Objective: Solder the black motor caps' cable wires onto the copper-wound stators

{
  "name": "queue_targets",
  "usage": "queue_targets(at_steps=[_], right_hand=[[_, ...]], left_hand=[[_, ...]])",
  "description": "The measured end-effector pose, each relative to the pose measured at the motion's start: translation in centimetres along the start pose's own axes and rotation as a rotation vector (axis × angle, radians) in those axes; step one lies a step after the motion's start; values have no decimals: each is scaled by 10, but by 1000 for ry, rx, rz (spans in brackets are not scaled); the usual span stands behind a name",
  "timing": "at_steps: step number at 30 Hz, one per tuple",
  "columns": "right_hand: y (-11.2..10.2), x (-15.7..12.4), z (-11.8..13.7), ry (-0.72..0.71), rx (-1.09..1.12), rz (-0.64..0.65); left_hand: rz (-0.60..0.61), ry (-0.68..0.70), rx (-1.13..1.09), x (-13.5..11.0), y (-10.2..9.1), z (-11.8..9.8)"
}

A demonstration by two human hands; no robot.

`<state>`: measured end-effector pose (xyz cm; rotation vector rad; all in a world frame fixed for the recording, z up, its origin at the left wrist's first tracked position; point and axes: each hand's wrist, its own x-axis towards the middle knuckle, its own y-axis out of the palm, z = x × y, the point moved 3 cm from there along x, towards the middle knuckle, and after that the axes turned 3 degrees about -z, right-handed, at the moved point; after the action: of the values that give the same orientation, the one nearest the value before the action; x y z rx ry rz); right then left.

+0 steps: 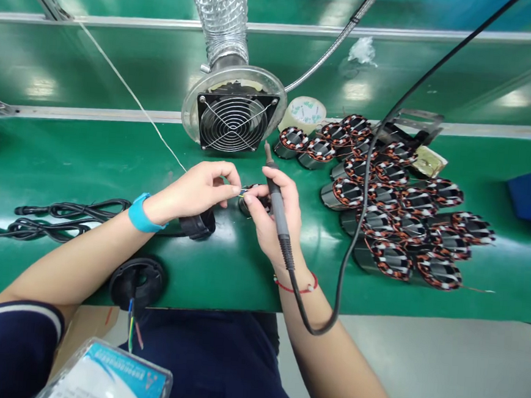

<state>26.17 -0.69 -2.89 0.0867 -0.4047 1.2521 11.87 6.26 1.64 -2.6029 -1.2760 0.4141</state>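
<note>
My left hand [199,191] is closed in a pinch on a thin wire end, fingertips meeting those of my right hand over the green bench. My right hand [273,221] grips a black soldering iron [277,203] with its tip pointing up and away, and its fingers also touch the wire. A small dark motor stator [247,203] lies just under the fingertips, mostly hidden. A black round part [198,224] sits below my left wrist, which wears a blue band.
A fume fan [233,121] on a silver duct stands right behind the hands. Several copper-wound stators [397,209] are heaped on the right, with a tape roll [305,113] behind them. Black power cords [52,219] lie at left. A black disc [137,281] with coloured wires sits at the near edge.
</note>
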Motion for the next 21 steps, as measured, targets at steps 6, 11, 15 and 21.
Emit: queue_targets(at_steps=[6,11,15,21], right_hand=[[0,0,-6,11,85,-34],[0,0,-1,-21,17,-28],[-10,-3,6,-56,-90,-53],[-24,-10,11,-135,-307,-30]], left_hand=[[9,232,275,-7,0,-8],[-8,256,412,-9,3,-14],[-39,172,398,-6,3,-9],[-57,100,343,-2,3,-1]])
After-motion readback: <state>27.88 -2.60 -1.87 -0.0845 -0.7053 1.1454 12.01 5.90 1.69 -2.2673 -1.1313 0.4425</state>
